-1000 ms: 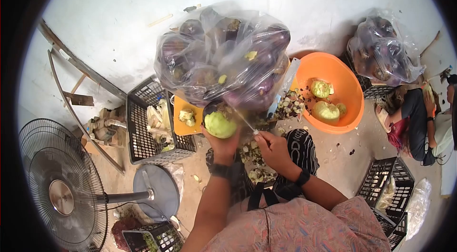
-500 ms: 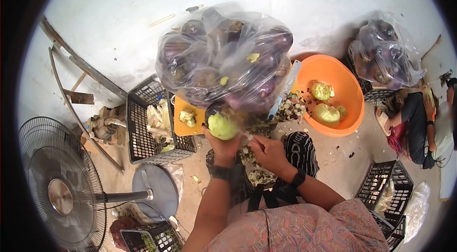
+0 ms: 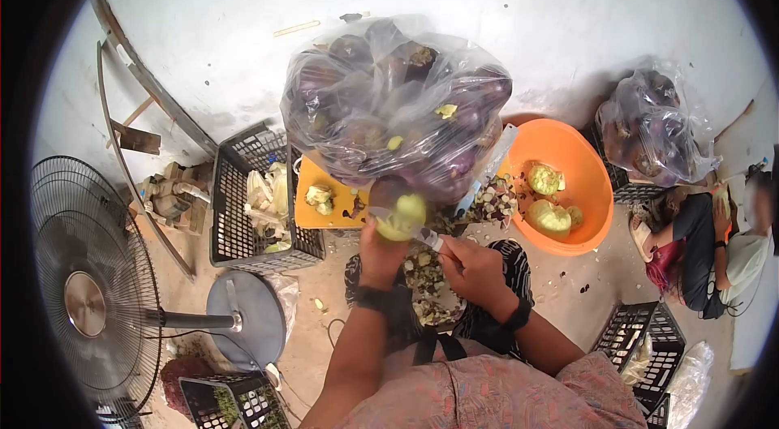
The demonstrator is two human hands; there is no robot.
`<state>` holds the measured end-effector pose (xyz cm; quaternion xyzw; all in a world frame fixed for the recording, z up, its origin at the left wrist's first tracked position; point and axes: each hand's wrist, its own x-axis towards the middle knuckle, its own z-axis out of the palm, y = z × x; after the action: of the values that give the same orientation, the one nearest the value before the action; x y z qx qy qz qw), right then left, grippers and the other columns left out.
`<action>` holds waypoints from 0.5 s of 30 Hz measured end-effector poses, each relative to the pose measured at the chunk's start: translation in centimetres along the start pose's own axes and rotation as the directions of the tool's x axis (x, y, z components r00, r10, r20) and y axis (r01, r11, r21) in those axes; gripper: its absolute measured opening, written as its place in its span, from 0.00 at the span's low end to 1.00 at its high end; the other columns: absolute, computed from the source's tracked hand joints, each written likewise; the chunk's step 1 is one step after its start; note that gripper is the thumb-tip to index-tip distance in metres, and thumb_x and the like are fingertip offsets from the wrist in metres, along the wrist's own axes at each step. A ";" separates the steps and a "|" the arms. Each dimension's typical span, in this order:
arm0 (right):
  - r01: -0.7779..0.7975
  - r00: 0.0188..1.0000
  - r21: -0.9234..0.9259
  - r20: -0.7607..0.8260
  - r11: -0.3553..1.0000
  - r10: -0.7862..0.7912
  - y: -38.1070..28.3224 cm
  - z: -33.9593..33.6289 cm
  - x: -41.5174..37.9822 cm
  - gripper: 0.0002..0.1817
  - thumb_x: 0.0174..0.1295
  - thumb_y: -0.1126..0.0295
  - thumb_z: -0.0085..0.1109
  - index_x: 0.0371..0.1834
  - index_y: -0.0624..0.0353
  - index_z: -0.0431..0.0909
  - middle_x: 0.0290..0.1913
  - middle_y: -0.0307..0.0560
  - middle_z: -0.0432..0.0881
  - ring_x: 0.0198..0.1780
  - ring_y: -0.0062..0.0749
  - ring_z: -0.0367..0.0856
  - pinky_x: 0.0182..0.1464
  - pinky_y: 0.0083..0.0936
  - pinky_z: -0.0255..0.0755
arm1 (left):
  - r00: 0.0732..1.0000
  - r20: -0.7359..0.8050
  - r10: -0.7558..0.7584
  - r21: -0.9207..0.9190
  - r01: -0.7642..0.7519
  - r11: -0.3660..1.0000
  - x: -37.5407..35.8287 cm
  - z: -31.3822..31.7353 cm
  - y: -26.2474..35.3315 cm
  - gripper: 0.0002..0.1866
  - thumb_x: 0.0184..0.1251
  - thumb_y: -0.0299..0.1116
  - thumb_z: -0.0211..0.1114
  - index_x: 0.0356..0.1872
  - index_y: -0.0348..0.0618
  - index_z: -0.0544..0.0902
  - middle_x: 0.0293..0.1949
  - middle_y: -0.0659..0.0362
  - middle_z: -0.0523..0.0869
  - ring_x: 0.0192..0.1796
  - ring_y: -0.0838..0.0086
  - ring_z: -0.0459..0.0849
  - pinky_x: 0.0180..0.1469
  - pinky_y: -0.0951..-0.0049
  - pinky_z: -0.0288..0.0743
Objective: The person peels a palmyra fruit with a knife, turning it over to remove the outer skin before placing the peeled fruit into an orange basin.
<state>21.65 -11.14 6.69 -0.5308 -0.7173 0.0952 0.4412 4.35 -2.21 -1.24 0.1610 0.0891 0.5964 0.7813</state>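
A partly peeled eggplant (image 3: pixel 403 216), pale green with dark purple skin on its upper left, rests in my left hand (image 3: pixel 381 252), whose fingers are wrapped round it from below. My right hand (image 3: pixel 473 267) is closed on the handle of a knife or peeler (image 3: pixel 428 238), its blurred end against the eggplant's lower right side. Just above is a large clear plastic bag (image 3: pixel 389 105) full of purple eggplants. Peelings (image 3: pixel 434 287) lie between the knees. An orange basin (image 3: pixel 596 194) at the right holds several peeled pieces.
Left of the bag is a black crate (image 3: pixel 235 255) with husks, beside a yellow board (image 3: pixel 312 178). A large blade (image 3: pixel 491 161) leans by the bag. A fan (image 3: pixel 85 303) stands at left. Another person (image 3: pixel 698 234) sits at far right, near a second bag (image 3: pixel 653 121) and a crate (image 3: pixel 641 348).
The eggplant has turned in my left hand, and the tool has shifted slightly along its lower right side. The whole view has shifted, with the bag and basin lower in it.
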 end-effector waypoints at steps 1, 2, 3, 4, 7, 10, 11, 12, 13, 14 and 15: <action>0.025 0.999 -0.083 0.036 0.996 -0.022 0.2 0.1 -0.2 0.15 0.58 0.69 0.64 0.50 0.57 0.83 0.27 0.45 0.81 0.23 0.38 0.80 0.26 0.30 0.73 | 0.997 0.068 -0.035 -0.043 0.038 0.998 -0.3 -0.4 0.4 0.23 0.73 0.42 0.54 0.64 0.44 0.70 0.61 0.53 0.78 0.63 0.60 0.76 0.68 0.54 0.66; 0.050 0.997 -0.163 0.071 0.985 -0.039 0.4 0.2 -0.3 0.17 0.57 0.69 0.66 0.51 0.56 0.83 0.29 0.44 0.82 0.24 0.38 0.81 0.27 0.31 0.74 | 0.997 0.070 -0.034 -0.044 0.037 0.998 -0.2 -0.6 0.4 0.23 0.73 0.42 0.54 0.64 0.44 0.70 0.61 0.53 0.78 0.63 0.60 0.76 0.68 0.54 0.66; 0.050 0.997 -0.164 0.071 0.985 -0.038 0.6 0.4 -0.3 0.17 0.57 0.69 0.66 0.51 0.56 0.83 0.29 0.44 0.82 0.24 0.38 0.81 0.27 0.31 0.74 | 1.000 0.003 -0.018 -0.022 0.018 1.000 -0.1 -0.7 0.4 0.21 0.74 0.41 0.53 0.63 0.44 0.70 0.60 0.53 0.78 0.63 0.61 0.76 0.67 0.56 0.67; 0.085 0.995 -0.187 0.062 0.979 -0.074 0.8 0.6 -0.3 0.18 0.57 0.66 0.66 0.52 0.54 0.82 0.28 0.43 0.79 0.24 0.38 0.80 0.26 0.32 0.73 | 0.998 -0.064 -0.001 0.000 0.001 1.000 0.0 -0.8 0.3 0.20 0.75 0.40 0.53 0.62 0.44 0.71 0.59 0.54 0.78 0.62 0.62 0.77 0.67 0.57 0.68; 0.129 0.991 -0.239 0.058 0.962 -0.118 0.9 0.6 0.0 0.19 0.57 0.65 0.67 0.53 0.52 0.83 0.26 0.41 0.78 0.23 0.38 0.79 0.25 0.32 0.72 | 0.990 -0.138 -0.003 0.065 0.013 0.998 0.2 -0.6 0.5 0.18 0.77 0.40 0.51 0.61 0.44 0.72 0.57 0.56 0.79 0.61 0.66 0.78 0.64 0.60 0.71; 0.155 0.988 -0.286 0.068 0.946 -0.142 0.7 0.6 0.6 0.19 0.56 0.66 0.68 0.52 0.53 0.83 0.25 0.41 0.76 0.22 0.37 0.78 0.25 0.31 0.72 | 0.983 -0.178 0.044 0.052 -0.035 0.998 0.9 -1.6 0.2 0.18 0.79 0.42 0.47 0.61 0.44 0.72 0.57 0.57 0.78 0.60 0.67 0.78 0.62 0.62 0.73; 0.169 0.985 -0.305 0.068 0.937 -0.155 0.6 0.6 0.8 0.19 0.56 0.65 0.68 0.52 0.52 0.83 0.24 0.40 0.75 0.21 0.37 0.77 0.25 0.31 0.71 | 0.983 -0.179 0.046 0.051 -0.037 0.998 1.0 -1.9 0.2 0.18 0.79 0.42 0.47 0.61 0.44 0.72 0.57 0.57 0.78 0.60 0.67 0.78 0.62 0.62 0.73; 0.169 0.985 -0.305 0.070 0.937 -0.155 0.5 0.6 0.9 0.19 0.56 0.65 0.68 0.52 0.52 0.83 0.24 0.40 0.75 0.21 0.37 0.77 0.25 0.31 0.71 | 0.984 -0.170 0.054 0.097 -0.037 0.995 1.0 -1.9 0.1 0.20 0.79 0.44 0.46 0.61 0.43 0.71 0.57 0.57 0.78 0.60 0.67 0.78 0.62 0.61 0.73; 0.185 0.983 -0.305 0.070 0.934 -0.172 0.5 0.6 1.0 0.19 0.56 0.65 0.68 0.52 0.52 0.83 0.24 0.40 0.74 0.21 0.37 0.76 0.25 0.31 0.71 | 0.985 -0.160 0.061 0.142 -0.038 0.989 1.1 -2.0 0.1 0.21 0.80 0.46 0.44 0.61 0.43 0.71 0.58 0.57 0.78 0.60 0.67 0.78 0.62 0.61 0.74; 0.200 0.980 -0.304 0.070 0.932 -0.188 0.5 0.6 1.0 0.19 0.56 0.65 0.69 0.52 0.52 0.83 0.24 0.40 0.74 0.21 0.37 0.76 0.25 0.31 0.71 | 0.985 -0.163 0.060 0.142 -0.036 0.989 1.2 -2.0 0.1 0.21 0.80 0.46 0.44 0.61 0.43 0.71 0.58 0.57 0.78 0.60 0.67 0.78 0.62 0.61 0.74; 0.198 0.980 -0.302 0.072 0.932 -0.185 0.6 0.7 0.9 0.19 0.56 0.65 0.69 0.52 0.52 0.83 0.24 0.40 0.74 0.21 0.37 0.76 0.25 0.31 0.71 | 0.985 -0.168 0.027 0.116 -0.007 0.993 1.3 -2.2 0.2 0.22 0.80 0.47 0.43 0.62 0.43 0.71 0.58 0.57 0.78 0.60 0.66 0.78 0.62 0.60 0.73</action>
<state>21.48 -9.87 6.39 -0.5184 -0.7808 -0.0502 0.3451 3.79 -0.56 -3.14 0.1552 0.1878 0.6085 0.7552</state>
